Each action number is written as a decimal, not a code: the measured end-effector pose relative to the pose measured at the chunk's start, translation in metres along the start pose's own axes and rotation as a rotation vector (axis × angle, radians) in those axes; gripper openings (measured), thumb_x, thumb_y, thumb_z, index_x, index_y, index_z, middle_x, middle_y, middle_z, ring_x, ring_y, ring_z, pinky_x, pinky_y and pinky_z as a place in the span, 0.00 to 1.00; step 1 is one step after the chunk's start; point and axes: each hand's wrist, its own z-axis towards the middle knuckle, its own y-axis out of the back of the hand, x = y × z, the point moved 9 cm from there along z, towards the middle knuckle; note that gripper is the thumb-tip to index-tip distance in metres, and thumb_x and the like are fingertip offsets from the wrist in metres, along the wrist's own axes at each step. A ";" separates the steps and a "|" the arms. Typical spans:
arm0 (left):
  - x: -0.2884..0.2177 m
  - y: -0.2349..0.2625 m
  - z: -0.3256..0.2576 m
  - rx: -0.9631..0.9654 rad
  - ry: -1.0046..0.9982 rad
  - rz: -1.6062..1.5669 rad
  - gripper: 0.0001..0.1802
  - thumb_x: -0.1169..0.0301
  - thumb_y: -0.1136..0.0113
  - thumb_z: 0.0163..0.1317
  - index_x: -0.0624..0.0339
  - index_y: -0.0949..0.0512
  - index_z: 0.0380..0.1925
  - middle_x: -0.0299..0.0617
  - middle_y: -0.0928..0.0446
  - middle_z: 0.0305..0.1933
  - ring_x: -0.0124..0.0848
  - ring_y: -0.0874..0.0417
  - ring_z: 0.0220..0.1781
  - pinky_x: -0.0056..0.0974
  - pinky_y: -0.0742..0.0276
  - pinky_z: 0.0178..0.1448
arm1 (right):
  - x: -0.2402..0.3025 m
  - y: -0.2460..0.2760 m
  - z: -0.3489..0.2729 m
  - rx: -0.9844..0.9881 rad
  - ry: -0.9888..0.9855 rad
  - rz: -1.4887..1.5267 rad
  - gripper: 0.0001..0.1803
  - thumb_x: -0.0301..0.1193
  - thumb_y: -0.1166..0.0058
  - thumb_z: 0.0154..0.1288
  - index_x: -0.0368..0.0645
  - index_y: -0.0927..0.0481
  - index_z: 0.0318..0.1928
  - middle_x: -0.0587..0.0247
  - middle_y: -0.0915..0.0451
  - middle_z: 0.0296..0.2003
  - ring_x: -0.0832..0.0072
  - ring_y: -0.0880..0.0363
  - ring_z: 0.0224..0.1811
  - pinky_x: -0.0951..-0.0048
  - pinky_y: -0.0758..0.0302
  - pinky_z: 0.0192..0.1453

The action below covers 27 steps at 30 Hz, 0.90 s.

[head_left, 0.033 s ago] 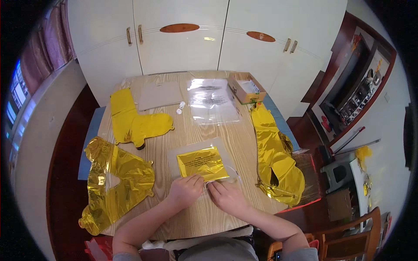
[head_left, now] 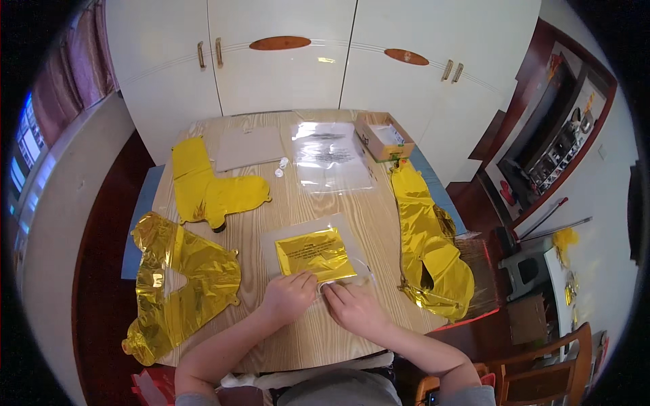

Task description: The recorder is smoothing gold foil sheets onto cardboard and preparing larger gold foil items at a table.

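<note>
A clear plastic bag [head_left: 269, 254] lies at the near middle of the table, with a folded gold foil balloon [head_left: 311, 254] inside. Dark print shows on the bag's face. My left hand [head_left: 291, 296] has its fingers closed on the bag's near edge, just below the folded foil. Right beside it, my right hand [head_left: 352, 308] pinches the same edge, the fingertips of both hands almost touching. Something small and whitish shows between the fingertips, too small to make out. The hands partly hide the near edge.
Unfolded gold foil balloons lie left: one upper [head_left: 196, 183], one lower [head_left: 183, 284]. Another foil balloon [head_left: 426, 237] hangs near the right edge. Farther back are a grey-beige sheet [head_left: 247, 147], small white pieces [head_left: 281, 168], an empty-looking clear bag [head_left: 332, 159] and an open cardboard box [head_left: 384, 139].
</note>
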 end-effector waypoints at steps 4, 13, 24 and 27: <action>0.000 -0.001 -0.001 0.015 -0.005 0.002 0.09 0.70 0.35 0.51 0.61 0.17 0.33 0.43 0.15 0.37 0.34 0.12 0.38 0.36 0.17 0.41 | 0.009 0.007 -0.005 0.001 0.018 0.089 0.20 0.30 0.43 0.57 0.31 0.23 0.49 0.50 0.21 0.47 0.61 0.22 0.49 0.64 0.24 0.53; 0.002 -0.003 0.000 0.022 0.002 -0.018 0.12 0.70 0.35 0.49 0.62 0.18 0.35 0.45 0.15 0.38 0.35 0.12 0.39 0.37 0.17 0.42 | 0.001 -0.026 -0.004 0.155 -0.056 0.155 0.35 0.47 0.49 0.67 0.26 0.30 0.60 0.39 0.26 0.57 0.49 0.29 0.63 0.55 0.38 0.72; -0.001 -0.001 0.002 0.038 -0.021 0.050 0.17 0.67 0.35 0.50 0.64 0.19 0.41 0.46 0.15 0.41 0.37 0.13 0.42 0.37 0.18 0.44 | -0.005 -0.045 0.007 0.216 -0.016 0.210 0.42 0.59 0.50 0.65 0.29 0.32 0.60 0.40 0.27 0.56 0.48 0.30 0.62 0.53 0.38 0.69; -0.001 -0.002 0.002 0.043 -0.019 0.059 0.18 0.68 0.35 0.50 0.64 0.19 0.41 0.46 0.15 0.41 0.36 0.13 0.43 0.37 0.18 0.44 | -0.012 -0.050 0.009 0.285 -0.051 0.258 0.42 0.58 0.48 0.63 0.30 0.31 0.59 0.41 0.26 0.55 0.49 0.28 0.60 0.55 0.34 0.66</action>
